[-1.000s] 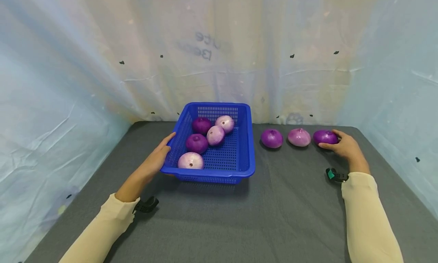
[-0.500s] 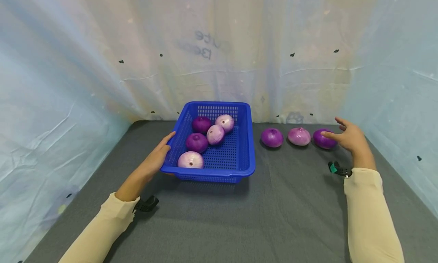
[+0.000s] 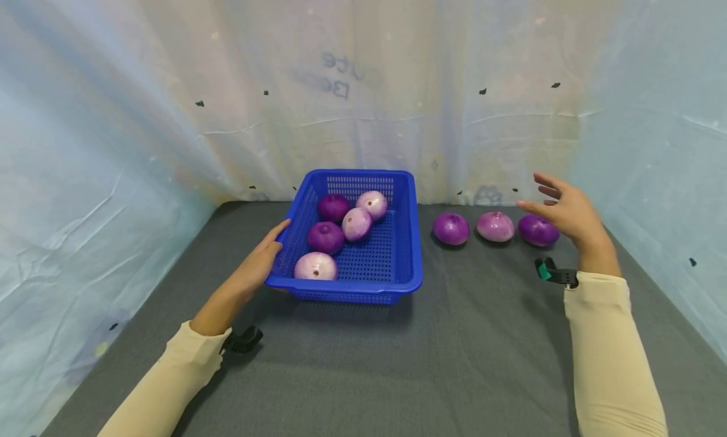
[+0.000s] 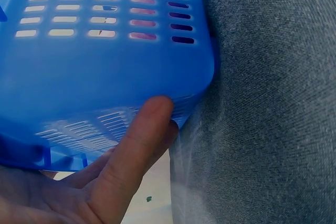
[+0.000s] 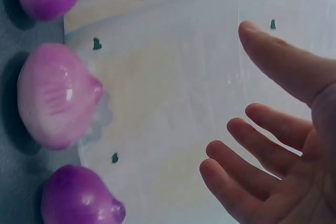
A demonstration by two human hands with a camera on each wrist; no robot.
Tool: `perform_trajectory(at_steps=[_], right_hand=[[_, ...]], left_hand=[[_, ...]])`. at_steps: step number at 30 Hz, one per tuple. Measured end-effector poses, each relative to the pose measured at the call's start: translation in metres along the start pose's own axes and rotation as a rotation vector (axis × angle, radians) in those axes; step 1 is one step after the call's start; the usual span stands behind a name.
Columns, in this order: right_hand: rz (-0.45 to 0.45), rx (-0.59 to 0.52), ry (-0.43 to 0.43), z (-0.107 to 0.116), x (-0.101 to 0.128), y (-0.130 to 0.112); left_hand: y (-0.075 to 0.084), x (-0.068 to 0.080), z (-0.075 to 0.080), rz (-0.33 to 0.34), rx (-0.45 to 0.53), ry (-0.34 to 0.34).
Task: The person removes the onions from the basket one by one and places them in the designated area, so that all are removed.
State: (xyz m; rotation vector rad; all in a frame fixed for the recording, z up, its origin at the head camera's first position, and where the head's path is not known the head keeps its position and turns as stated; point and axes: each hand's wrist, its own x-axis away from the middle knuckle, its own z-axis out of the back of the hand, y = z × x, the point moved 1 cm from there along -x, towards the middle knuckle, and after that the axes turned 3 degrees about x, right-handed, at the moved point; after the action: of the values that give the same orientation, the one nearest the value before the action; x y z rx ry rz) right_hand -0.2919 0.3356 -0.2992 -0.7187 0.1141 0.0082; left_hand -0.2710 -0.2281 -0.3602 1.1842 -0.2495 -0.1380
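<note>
Grey cloth (image 3: 454,361) covers the table nearest the viewer, and pale crinkled sheeting (image 3: 142,108) closes it in behind and on both sides. On it the left hand (image 3: 258,266) lies with straight fingers against the near left corner of the blue basket (image 3: 406,260), which holds five onions, the pale one (image 3: 315,266) nearest that hand. Farther back on the right, the right hand (image 3: 565,213) hangs in the air with fingers spread and holding nothing, just above the dark purple onion (image 3: 536,230) that ends a row of three on the cloth, beside a pink onion (image 3: 495,227).
</note>
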Motion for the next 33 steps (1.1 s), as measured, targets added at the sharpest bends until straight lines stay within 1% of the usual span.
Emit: perform_trajectory(at_steps=[8, 14, 18, 24, 30, 33], right_hand=[[0.067, -0.004, -0.010, -0.006, 0.001, -0.020], [0.150, 0.016, -0.013, -0.013, 0.003, -0.037], [0.189, 0.037, -0.024, -0.021, 0.003, -0.048], [0.230, 0.048, -0.069, -0.041, -0.001, -0.061], [0.341, 0.086, -0.118, -0.068, -0.011, -0.075], [0.376, 0.106, -0.142, -0.078, -0.014, -0.083]], left_hand=[[-0.002, 0.000, 0.000, -0.015, -0.038, 0.007], [-0.001, -0.001, 0.001, -0.017, -0.005, -0.002], [-0.002, 0.000, 0.001, -0.012, -0.016, -0.003], [-0.002, 0.000, 0.000, -0.016, -0.051, 0.008], [-0.003, 0.000, -0.001, -0.029, -0.051, 0.014], [-0.003, -0.001, -0.001, -0.033, -0.048, 0.013]])
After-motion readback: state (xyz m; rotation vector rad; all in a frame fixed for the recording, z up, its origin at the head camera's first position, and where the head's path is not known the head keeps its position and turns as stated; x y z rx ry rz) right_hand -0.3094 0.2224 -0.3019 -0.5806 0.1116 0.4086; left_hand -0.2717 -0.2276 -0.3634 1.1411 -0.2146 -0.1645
